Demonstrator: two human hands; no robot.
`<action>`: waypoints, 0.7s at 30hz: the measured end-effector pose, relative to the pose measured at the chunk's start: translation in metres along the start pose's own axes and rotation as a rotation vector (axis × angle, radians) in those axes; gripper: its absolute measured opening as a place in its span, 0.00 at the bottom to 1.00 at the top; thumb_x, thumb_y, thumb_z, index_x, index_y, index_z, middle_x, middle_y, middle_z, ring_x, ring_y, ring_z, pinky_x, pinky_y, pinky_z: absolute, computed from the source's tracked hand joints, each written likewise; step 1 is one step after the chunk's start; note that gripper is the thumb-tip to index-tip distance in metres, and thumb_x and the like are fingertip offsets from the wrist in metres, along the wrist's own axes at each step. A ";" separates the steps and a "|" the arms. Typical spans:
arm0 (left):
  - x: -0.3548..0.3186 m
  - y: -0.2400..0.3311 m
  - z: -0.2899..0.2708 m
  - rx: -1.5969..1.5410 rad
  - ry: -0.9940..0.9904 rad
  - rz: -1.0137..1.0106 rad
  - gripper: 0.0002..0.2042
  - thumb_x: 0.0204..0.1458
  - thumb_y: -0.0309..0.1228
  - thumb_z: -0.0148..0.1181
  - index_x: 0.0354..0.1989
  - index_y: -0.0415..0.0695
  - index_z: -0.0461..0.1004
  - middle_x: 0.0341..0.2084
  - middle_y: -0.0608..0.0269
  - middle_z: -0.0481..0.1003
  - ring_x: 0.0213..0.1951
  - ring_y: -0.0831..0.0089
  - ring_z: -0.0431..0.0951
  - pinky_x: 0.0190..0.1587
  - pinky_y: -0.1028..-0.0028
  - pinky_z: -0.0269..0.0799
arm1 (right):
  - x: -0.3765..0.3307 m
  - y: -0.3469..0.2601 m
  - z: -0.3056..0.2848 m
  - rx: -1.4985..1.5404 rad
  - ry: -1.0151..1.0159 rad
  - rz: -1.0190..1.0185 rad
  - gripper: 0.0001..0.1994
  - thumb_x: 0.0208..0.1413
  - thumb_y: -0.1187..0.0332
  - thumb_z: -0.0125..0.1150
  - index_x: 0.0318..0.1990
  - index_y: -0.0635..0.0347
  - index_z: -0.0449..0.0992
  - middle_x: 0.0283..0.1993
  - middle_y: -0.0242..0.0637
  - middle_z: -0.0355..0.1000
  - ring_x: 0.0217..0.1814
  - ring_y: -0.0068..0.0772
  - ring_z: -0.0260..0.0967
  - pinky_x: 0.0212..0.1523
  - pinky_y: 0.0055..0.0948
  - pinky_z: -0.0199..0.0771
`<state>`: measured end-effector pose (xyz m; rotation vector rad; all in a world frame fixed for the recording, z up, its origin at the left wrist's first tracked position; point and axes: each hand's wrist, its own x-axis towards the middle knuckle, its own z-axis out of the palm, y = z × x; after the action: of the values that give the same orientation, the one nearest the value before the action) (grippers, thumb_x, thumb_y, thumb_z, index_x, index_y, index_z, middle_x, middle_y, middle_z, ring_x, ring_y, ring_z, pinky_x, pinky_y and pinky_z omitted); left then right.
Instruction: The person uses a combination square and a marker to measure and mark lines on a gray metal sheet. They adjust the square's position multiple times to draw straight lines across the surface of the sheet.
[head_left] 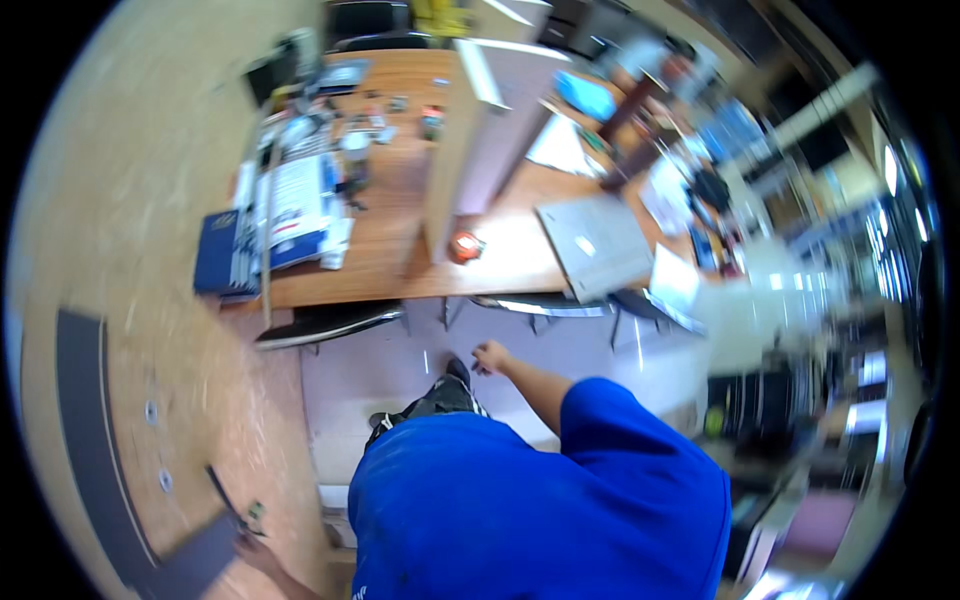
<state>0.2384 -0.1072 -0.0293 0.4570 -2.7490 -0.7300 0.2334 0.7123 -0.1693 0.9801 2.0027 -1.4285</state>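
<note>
My right hand [488, 357] hangs over the floor by the desk's front edge, fingers loosely bent and apart, with nothing seen in it. At the lower left, my left hand [256, 552] is closed around a thin black stick-like thing [222, 490]; its exact kind does not show. A small greenish piece [257, 514] is beside those fingers, and whether it is held too I cannot tell. A dark grey panel [190, 560] lies close to this hand, along the wooden surface.
Ahead stands a wooden desk [370, 275] with an upright divider [450, 190]. On it are dark blue folders [222, 250], papers [298, 200], an orange tape measure-like object [466, 246] and a grey laptop-like slab [595, 240]. Chairs [335, 325] line its front. Another person [665, 62] is at the far right.
</note>
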 end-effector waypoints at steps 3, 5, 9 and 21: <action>-0.048 0.006 0.064 -0.111 -0.265 0.005 0.09 0.58 0.28 0.54 0.37 0.32 0.68 0.29 0.51 0.75 0.32 0.59 0.75 0.37 0.63 0.71 | -0.056 -0.015 0.001 0.178 0.044 0.121 0.15 0.61 0.64 0.48 0.48 0.63 0.76 0.33 0.44 0.79 0.25 0.34 0.77 0.25 0.33 0.78; -0.048 0.018 0.099 -0.297 -0.508 -0.009 0.05 0.57 0.25 0.53 0.38 0.35 0.67 0.28 0.54 0.76 0.31 0.65 0.77 0.36 0.66 0.73 | -0.073 -0.004 0.021 0.246 0.104 0.140 0.16 0.61 0.63 0.48 0.49 0.62 0.75 0.32 0.43 0.79 0.25 0.33 0.76 0.25 0.33 0.78; -0.090 0.018 0.144 -0.122 -0.795 0.156 0.08 0.52 0.22 0.61 0.37 0.36 0.69 0.28 0.55 0.76 0.29 0.66 0.77 0.36 0.68 0.73 | -0.119 0.033 0.033 0.292 0.136 0.207 0.17 0.61 0.63 0.46 0.50 0.62 0.75 0.33 0.45 0.80 0.25 0.34 0.77 0.26 0.33 0.78; -0.025 0.141 0.192 -0.212 -0.970 -0.194 0.14 0.56 0.37 0.63 0.30 0.41 0.67 0.16 0.60 0.72 0.13 0.75 0.69 0.11 0.74 0.61 | -0.228 0.173 0.011 0.426 0.300 0.356 0.14 0.58 0.68 0.49 0.42 0.71 0.77 0.31 0.43 0.81 0.25 0.31 0.79 0.24 0.30 0.80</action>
<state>0.1664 0.1019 -0.1218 0.3880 -3.4363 -1.6259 0.5106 0.6740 -0.1084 1.7273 1.6197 -1.6038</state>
